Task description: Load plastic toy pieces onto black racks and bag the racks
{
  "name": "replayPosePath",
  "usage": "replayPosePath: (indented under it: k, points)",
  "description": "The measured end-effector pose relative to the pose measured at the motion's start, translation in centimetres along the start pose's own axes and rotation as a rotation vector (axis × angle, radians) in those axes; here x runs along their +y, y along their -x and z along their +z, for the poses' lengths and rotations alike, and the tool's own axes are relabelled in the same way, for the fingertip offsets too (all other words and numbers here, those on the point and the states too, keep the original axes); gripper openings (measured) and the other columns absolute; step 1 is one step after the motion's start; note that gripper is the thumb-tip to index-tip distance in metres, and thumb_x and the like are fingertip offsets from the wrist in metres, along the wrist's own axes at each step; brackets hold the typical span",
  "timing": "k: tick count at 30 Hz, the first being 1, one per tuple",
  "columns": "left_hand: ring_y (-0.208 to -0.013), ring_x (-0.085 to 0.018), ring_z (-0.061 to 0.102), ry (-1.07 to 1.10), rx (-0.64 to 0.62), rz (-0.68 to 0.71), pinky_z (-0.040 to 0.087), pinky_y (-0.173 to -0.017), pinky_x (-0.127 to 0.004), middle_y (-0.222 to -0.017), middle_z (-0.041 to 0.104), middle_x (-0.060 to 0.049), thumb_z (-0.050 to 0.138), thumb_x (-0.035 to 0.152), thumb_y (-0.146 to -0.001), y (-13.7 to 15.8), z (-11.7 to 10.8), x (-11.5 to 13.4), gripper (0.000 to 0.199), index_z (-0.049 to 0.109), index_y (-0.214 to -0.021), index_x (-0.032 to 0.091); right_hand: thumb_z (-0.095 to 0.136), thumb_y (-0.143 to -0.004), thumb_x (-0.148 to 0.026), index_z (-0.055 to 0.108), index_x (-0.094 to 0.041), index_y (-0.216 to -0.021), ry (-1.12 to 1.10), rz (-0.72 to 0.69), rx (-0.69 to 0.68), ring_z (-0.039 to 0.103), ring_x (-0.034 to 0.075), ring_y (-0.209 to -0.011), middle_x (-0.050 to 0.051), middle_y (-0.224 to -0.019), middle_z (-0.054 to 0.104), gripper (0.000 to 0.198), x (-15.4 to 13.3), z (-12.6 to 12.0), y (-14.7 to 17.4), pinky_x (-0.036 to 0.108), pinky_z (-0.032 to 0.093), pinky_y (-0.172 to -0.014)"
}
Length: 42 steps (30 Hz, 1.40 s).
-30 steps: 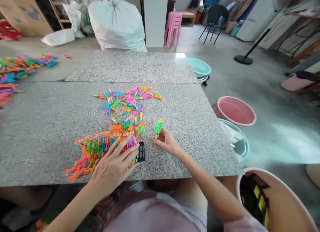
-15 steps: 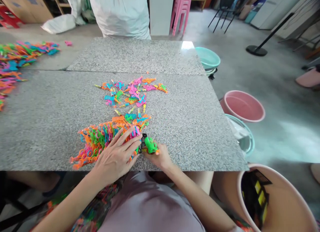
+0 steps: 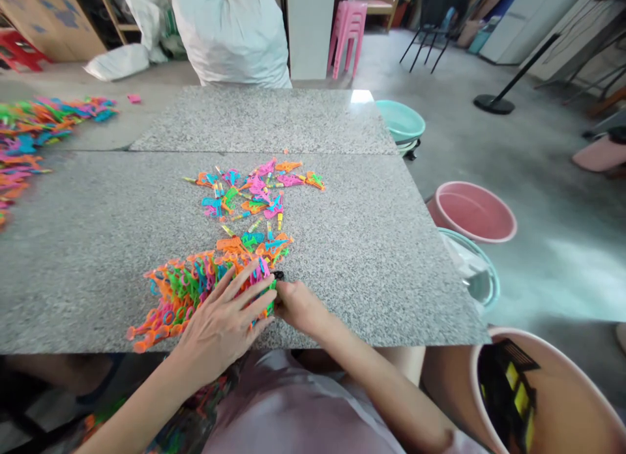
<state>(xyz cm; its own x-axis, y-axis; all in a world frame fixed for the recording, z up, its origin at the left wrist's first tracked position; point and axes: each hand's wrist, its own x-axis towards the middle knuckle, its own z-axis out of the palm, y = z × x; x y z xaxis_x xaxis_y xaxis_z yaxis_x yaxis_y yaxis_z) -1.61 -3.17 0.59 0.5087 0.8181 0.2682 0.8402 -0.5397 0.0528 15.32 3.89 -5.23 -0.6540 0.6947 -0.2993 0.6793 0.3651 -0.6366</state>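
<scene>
A tight row of small orange, green, pink and blue plastic pieces (image 3: 188, 281) with round ends lies near the table's front edge. My left hand (image 3: 222, 317) rests on the right part of this row, its fingers stretched out and spread. My right hand (image 3: 300, 307) is closed at the row's right end, thumb uppermost. What its fingers hold is hidden. Beside its thumb a small black part (image 3: 278, 275) shows. A strip of a green plastic piece (image 3: 272, 291) appears between my two hands. Loose coloured pieces (image 3: 257, 186), some with yellow-banded clear tubes, are scattered beyond the row.
The speckled stone table (image 3: 366, 258) has a bigger heap of coloured pieces (image 3: 29, 147) at its left. A stuffed white sack (image 3: 232, 36) stands behind it. To the right are a pink basin (image 3: 476, 209), turquoise basins (image 3: 401, 121) and a large tan tub (image 3: 562, 382).
My right hand has brought the green piece left against the row's end, where only a strip of it shows now. The left hand keeps its place on the row. The view has tilted slightly.
</scene>
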Motion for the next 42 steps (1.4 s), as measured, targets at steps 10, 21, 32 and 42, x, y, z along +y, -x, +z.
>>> replayPosePath:
  k: [10,21,32,42]
  points:
    - [-0.146,-0.022,0.038,0.071,0.028,-0.065,0.017,-0.127,-0.037,-0.135,0.066,0.003,0.045,0.038,-0.104,0.6,0.6,0.2,0.031,0.067,-0.121,0.025,0.069,-0.082,-0.015,0.072,-0.017,-0.084,-0.376,0.114,0.349,0.068,0.015,-0.071,0.002,-0.077,0.073,0.004,5.1,-5.8,-7.3,0.025,0.05,-0.069]
    - [-0.146,-0.022,0.037,0.115,0.038,0.012,0.019,-0.126,-0.038,-0.13,0.069,0.003,0.051,0.029,-0.102,0.5,-0.2,-0.7,0.024,0.065,-0.121,0.024,0.054,-0.097,-0.017,0.069,-0.019,-0.099,0.377,0.104,0.312,0.065,0.018,-0.09,0.008,-0.103,0.069,0.015,8.9,-6.7,2.7,0.027,0.048,-0.073]
    - [-0.146,-0.021,0.036,0.051,0.037,0.041,0.017,-0.127,-0.037,-0.13,0.068,0.0,0.048,0.027,-0.102,0.2,-0.7,-0.5,0.024,0.066,-0.116,0.021,0.045,-0.098,-0.008,0.066,-0.019,-0.088,0.91,-0.753,-0.082,0.061,0.018,-0.095,0.007,-0.106,0.066,0.025,7.9,-8.6,-6.1,0.028,0.049,-0.07]
    - [-0.147,-0.02,0.034,0.102,0.025,-0.026,0.017,-0.127,-0.036,-0.13,0.069,0.001,0.043,0.033,-0.104,0.7,-0.1,-0.3,0.03,0.067,-0.12,0.024,0.064,-0.082,-0.01,0.059,-0.019,-0.096,-0.335,-0.194,0.289,0.068,0.014,-0.08,0.002,-0.092,0.07,0.017,6.1,-0.7,-2.7,0.023,0.051,-0.073]
